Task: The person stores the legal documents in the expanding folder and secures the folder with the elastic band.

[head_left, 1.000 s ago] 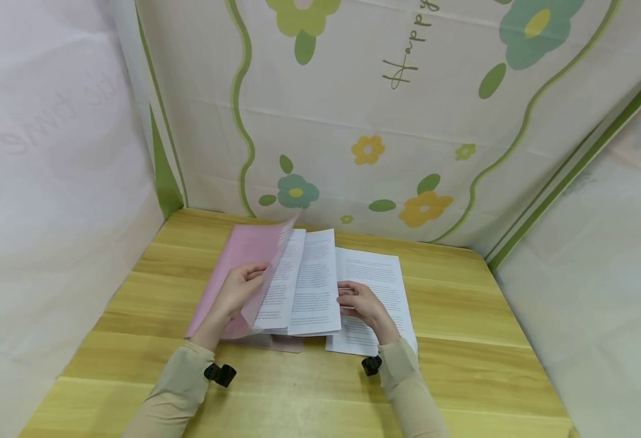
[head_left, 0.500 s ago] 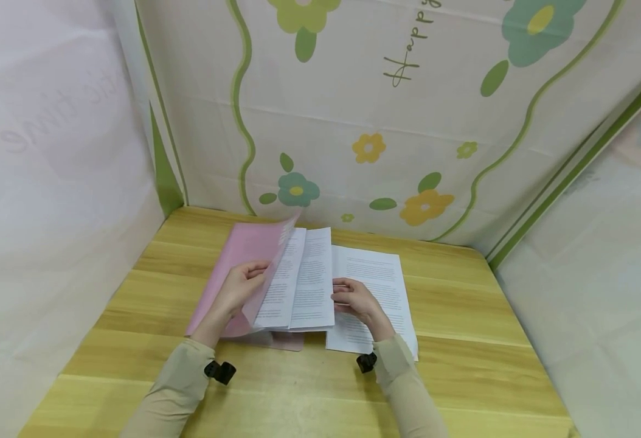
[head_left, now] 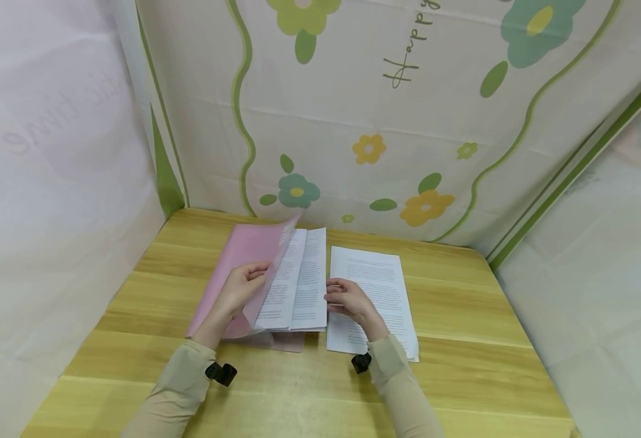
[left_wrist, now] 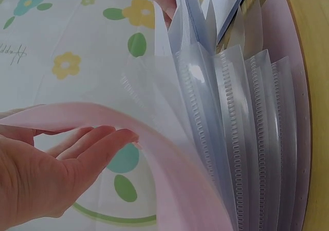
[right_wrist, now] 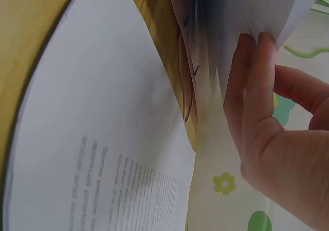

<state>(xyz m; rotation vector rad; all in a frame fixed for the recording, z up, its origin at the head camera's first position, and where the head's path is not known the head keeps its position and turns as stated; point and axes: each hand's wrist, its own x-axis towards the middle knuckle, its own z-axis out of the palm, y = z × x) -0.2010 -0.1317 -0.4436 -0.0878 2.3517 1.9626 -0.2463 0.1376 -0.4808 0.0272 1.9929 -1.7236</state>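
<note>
My left hand holds up the curved pink cover of a display folder on the wooden table. Its clear pockets fan apart in the left wrist view. Printed sheets lie inside, one reaching past the others on the right. At that sheet's right edge, the fingertips of my right hand touch the paper, the fingers fairly straight. The right wrist view has those fingertips against the raised pages. Under and beside this hand lies a separate stack of printed paper.
A wooden table carries everything. Floral cloth stands behind it, and white cloth panels enclose the sides. Small black cameras sit at both wrists.
My right hand has moved left, and the sheet at its fingertips has slid farther left into the folder. More of the loose stack's left edge shows. The left hand stays in place.
</note>
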